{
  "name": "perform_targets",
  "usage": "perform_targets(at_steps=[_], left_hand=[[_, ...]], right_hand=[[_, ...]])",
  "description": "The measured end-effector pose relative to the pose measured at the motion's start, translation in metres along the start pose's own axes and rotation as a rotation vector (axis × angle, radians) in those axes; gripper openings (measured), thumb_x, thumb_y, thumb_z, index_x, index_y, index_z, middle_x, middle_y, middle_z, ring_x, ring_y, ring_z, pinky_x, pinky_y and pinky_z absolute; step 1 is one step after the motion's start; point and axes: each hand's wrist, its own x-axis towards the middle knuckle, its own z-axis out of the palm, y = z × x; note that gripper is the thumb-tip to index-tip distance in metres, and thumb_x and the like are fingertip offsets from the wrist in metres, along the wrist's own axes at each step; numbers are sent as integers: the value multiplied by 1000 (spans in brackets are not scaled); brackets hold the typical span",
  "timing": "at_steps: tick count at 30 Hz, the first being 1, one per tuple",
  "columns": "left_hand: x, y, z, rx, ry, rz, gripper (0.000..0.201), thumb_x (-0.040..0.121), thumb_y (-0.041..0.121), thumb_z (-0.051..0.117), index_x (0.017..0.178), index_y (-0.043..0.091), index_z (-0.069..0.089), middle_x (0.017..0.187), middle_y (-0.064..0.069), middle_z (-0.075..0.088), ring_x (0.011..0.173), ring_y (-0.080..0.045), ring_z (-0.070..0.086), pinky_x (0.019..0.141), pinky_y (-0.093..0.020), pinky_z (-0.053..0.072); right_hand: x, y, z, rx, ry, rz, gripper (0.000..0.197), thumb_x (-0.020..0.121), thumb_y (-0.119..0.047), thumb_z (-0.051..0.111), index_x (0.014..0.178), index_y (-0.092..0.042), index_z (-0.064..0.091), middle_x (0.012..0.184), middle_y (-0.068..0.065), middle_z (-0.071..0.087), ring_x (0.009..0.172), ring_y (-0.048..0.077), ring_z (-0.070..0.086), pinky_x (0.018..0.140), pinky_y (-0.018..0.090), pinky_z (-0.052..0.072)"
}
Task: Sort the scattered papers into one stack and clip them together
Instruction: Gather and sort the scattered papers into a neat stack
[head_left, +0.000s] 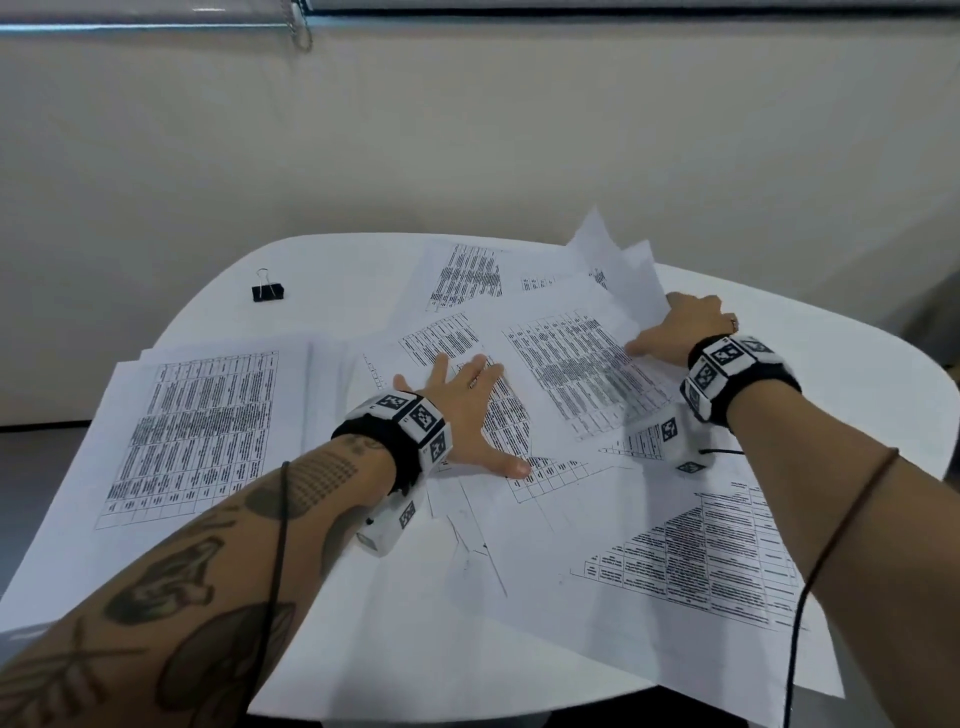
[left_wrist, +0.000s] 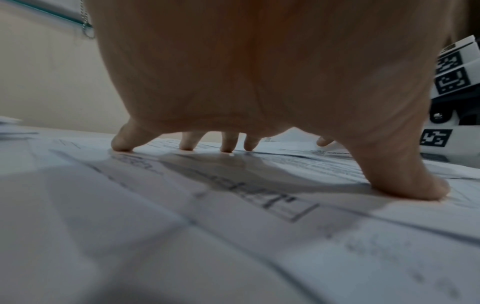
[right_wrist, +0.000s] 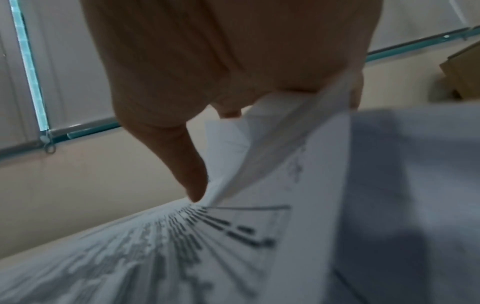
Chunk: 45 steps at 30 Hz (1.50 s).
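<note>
Pinching is what your right hand (head_left: 685, 325) does now: its thumb (right_wrist: 193, 185) lies on top of the printed sheets and the other fingers curl under their lifted far edge, so these raised sheets (head_left: 618, 260) stand up from the pile just beside the knuckles. To go from left to right, begin with the binder clip (head_left: 268, 291); it lies alone on the white table (head_left: 218, 306), well apart from this grip, far to its left and at about the same depth. Then comes the large printed sheet (head_left: 202, 431), lying flat to the left of both hands and nearer to you. After it your left hand (head_left: 467, 415) is spread flat, with straight fingers (left_wrist: 122, 142) pressing on the overlapped papers (head_left: 519, 519) in the middle, between the clip and the grip. On the near side of the grip, to your right, one more sheet (head_left: 701, 561) lies turned at an angle. I judge that you are in the gathering step and no stack exists yet. The loose papers lie mostly to the left of the grip and nearer to you, so the pinched sheets probably should be pulled toward the left hand, which holds the middle still. The clip is nearer to your left hand, so that hand seems better for taking it later.
</note>
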Motion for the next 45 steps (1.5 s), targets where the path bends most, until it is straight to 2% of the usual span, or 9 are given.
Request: perform_targets(at_steps=[3,8,17,24,28,35,38,41,45], left_hand=[[1,1,1,12,-1,-2,142,52,103,54,159,39,-13,170,15,-18,157,-35,-15,111,-82,4],[1,0,0,4,-17,-3,142,51,103,54,159,39,-14,169,14,-20,157,-34,-17,111,-83,3],[-2,-7,-8,-160,36,42,155,44,94,73,153,46,-27,164,22,-30,156,-25,-20,112,-83,2],[-10,2,-44,-408,378,39,132,61,99,52,163,34,-1,171,13,-11,157,-14,-17,122,-60,-16],[-6,6,-53,-303,368,16,121,68,95,55,162,38,5,172,11,-9,159,-20,-8,123,-64,-8],[7,-17,-25,-524,290,-384,145,60,73,83,162,19,-6,165,-19,23,151,-42,27,120,-59,28],[5,-14,-12,-486,176,-342,144,67,61,87,162,14,-10,167,-17,23,152,-37,27,121,-53,32],[3,-4,-10,-462,189,-267,130,78,52,84,163,16,-8,166,-16,27,149,-34,35,118,-48,37],[1,9,-15,-507,222,-179,113,91,37,76,163,18,-10,162,-18,35,140,-36,47,112,-42,41]], right_hand=[[-4,-6,9,-180,93,24,56,71,-39,73,121,-21,54,143,14,38,141,39,32,116,58,21],[3,-6,11,201,-5,68,58,77,-27,87,119,-5,53,117,15,60,99,33,58,79,33,48],[-15,39,-36,596,-38,-10,50,78,-15,89,120,-1,65,114,13,72,99,31,67,93,43,54],[-52,64,-84,1036,60,-155,40,81,-4,83,117,-8,69,111,5,77,101,21,74,92,38,56],[-58,59,-98,1122,164,-222,44,80,1,82,121,-5,69,112,6,77,101,22,75,93,39,58],[-58,72,-76,951,4,-171,49,76,-4,86,122,-3,69,106,9,77,101,29,74,85,40,60],[-69,71,-46,727,-150,-165,33,81,0,83,111,1,70,95,15,74,83,34,72,63,39,60],[-73,64,-22,441,-358,-194,33,77,-5,85,107,-4,71,97,20,76,91,45,72,79,56,62],[-79,50,-14,489,-487,-147,25,83,-5,83,100,-6,65,95,19,73,93,34,71,87,40,55]])
